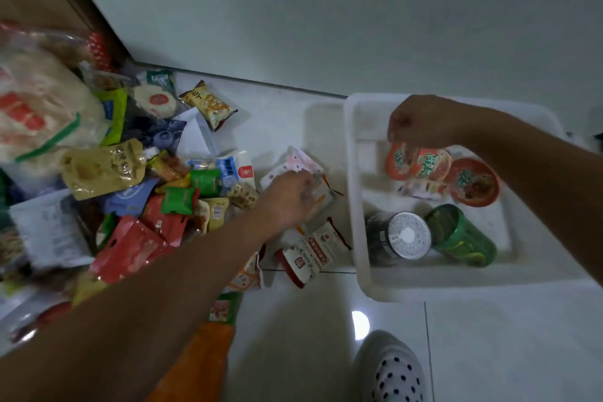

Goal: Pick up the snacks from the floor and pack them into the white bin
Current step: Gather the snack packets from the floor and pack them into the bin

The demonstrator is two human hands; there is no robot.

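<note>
The white bin [355,192] stands on the floor at the right. Inside lie two red noodle cups [421,165], a third red bowl [473,183], a dark can [399,235] and a green cup [463,235]. My right hand [421,122] hovers in the bin, fingers pinched on the rim of a red noodle cup. My left hand [290,197] reaches onto the floor and closes on a white-and-orange packet [323,196] beside the bin. A heap of snack packets [156,192] covers the floor to the left.
A white packet with red ends [313,251] lies by the bin's near-left corner. A pink-patterned packet [301,161] lies just beyond my left hand. A large bag of crackers [42,111] sits at far left. My spotted slipper [391,369] is at the bottom, the wall behind.
</note>
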